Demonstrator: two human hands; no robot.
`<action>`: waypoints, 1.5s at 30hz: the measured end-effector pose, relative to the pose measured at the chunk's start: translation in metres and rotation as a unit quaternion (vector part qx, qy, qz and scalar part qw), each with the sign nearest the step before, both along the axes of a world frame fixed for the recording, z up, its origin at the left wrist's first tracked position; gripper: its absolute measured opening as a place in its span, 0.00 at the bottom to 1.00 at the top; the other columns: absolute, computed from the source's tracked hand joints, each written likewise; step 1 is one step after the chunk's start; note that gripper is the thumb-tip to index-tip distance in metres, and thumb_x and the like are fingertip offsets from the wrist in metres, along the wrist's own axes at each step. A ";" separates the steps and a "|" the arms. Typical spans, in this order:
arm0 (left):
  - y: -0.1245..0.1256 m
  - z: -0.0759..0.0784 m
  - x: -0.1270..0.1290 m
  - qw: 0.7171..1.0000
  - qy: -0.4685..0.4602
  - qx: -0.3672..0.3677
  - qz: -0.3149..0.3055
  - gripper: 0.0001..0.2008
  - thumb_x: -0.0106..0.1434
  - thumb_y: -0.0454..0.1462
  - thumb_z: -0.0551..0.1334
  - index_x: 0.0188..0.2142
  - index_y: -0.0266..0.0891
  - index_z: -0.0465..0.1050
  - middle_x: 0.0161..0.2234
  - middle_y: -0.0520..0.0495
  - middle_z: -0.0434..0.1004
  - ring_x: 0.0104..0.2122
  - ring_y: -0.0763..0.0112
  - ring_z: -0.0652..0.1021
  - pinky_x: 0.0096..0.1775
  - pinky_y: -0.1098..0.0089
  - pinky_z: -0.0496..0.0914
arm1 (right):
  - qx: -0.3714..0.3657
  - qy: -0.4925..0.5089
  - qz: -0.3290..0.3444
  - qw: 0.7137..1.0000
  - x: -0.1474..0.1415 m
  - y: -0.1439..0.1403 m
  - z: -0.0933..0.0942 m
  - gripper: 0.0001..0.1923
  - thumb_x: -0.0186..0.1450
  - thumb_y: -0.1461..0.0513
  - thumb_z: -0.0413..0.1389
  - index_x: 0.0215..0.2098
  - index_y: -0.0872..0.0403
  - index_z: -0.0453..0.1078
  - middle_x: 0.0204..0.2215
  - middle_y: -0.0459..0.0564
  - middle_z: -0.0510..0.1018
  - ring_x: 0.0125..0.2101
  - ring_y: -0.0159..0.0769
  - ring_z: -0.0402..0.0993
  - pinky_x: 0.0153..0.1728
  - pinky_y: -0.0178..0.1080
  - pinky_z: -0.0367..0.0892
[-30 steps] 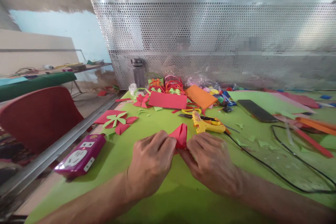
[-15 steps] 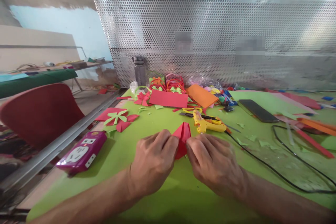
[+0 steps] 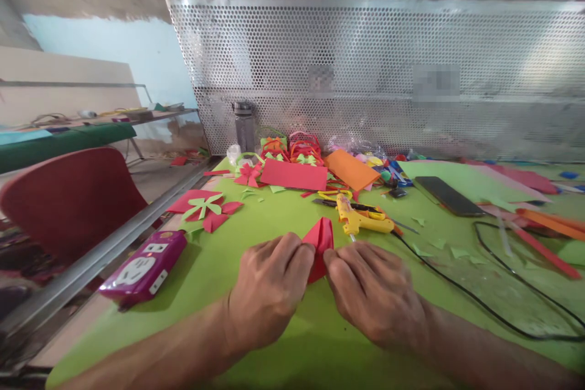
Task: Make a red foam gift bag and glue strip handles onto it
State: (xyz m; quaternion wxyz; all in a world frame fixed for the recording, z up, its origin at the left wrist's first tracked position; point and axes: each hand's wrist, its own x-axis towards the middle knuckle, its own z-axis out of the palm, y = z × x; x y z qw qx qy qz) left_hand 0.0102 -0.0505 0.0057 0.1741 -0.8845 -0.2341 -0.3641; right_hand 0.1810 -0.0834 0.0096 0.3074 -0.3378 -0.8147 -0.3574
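Head view, left to right. A red chair [image 3: 68, 201] stands off the worktop [image 3: 228, 244] edge; a purple socket block [image 3: 144, 268] lies near the corner, with red and green cut-outs [image 3: 203, 207] beyond it. The left hand [image 3: 269, 289] is closed, fingers pinching the left edge of the red paper [image 3: 322, 237]; the right hand [image 3: 372, 292] is closed on its right edge. The paper stands between the two hands, its tip raised just above the fingertips. Compared with a second ago, the fold stands taller and narrower, so the crease appears to be tightening. Just behind lies a yellow glue gun [image 3: 363, 219]; its black cord [image 3: 479, 298] trails right, past a phone [image 3: 450, 195].
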 end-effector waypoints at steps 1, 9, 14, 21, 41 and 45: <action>0.000 0.000 0.000 1.000 0.003 -0.002 0.002 0.07 0.61 0.28 0.54 0.29 0.33 0.69 0.23 0.48 0.69 0.22 0.71 0.69 0.23 0.69 0.59 | -0.001 0.001 0.002 1.000 0.000 0.000 0.000 0.08 0.60 0.69 0.50 0.24 0.56 0.65 0.17 0.46 0.64 0.19 0.35 0.58 0.22 0.40 0.53; 0.009 0.017 0.006 0.961 -0.163 -0.221 0.038 0.10 0.55 0.29 0.58 0.19 0.35 0.68 0.16 0.54 0.65 0.17 0.79 0.65 0.20 0.75 0.57 | -0.037 0.010 0.054 0.998 0.003 -0.004 0.002 0.09 0.62 0.70 0.48 0.37 0.63 0.69 0.19 0.48 0.69 0.20 0.35 0.61 0.21 0.40 0.57; 0.019 0.028 0.007 0.866 -0.277 -0.407 0.085 0.09 0.54 0.35 0.58 0.18 0.36 0.68 0.14 0.55 0.64 0.16 0.80 0.62 0.17 0.78 0.56 | -0.004 0.040 0.047 0.998 0.000 -0.006 0.001 0.11 0.62 0.69 0.48 0.38 0.59 0.70 0.29 0.54 0.74 0.32 0.41 0.70 0.31 0.42 0.66; 0.025 0.015 0.012 0.814 -0.331 -0.476 0.025 0.07 0.54 0.34 0.57 0.20 0.36 0.63 0.15 0.57 0.61 0.15 0.81 0.60 0.17 0.79 0.55 | 0.010 0.035 -0.033 0.999 -0.008 -0.005 -0.008 0.11 0.62 0.69 0.48 0.38 0.60 0.72 0.53 0.63 0.67 0.56 0.53 0.57 0.50 0.53 0.60; 0.006 0.001 0.026 0.866 -0.253 -0.431 0.008 0.12 0.57 0.33 0.56 0.19 0.39 0.56 0.17 0.57 0.57 0.19 0.79 0.59 0.21 0.76 0.55 | 0.005 0.006 -0.118 0.993 -0.012 0.001 -0.011 0.19 0.63 0.73 0.41 0.29 0.61 0.74 0.51 0.65 0.70 0.57 0.53 0.57 0.51 0.67 0.47; 0.006 0.001 0.025 0.875 -0.241 -0.420 0.006 0.12 0.58 0.34 0.55 0.20 0.39 0.55 0.17 0.58 0.55 0.19 0.79 0.58 0.21 0.77 0.55 | 0.009 0.006 -0.127 0.992 -0.012 0.002 -0.011 0.19 0.64 0.72 0.41 0.27 0.61 0.73 0.51 0.66 0.69 0.55 0.55 0.59 0.50 0.66 0.48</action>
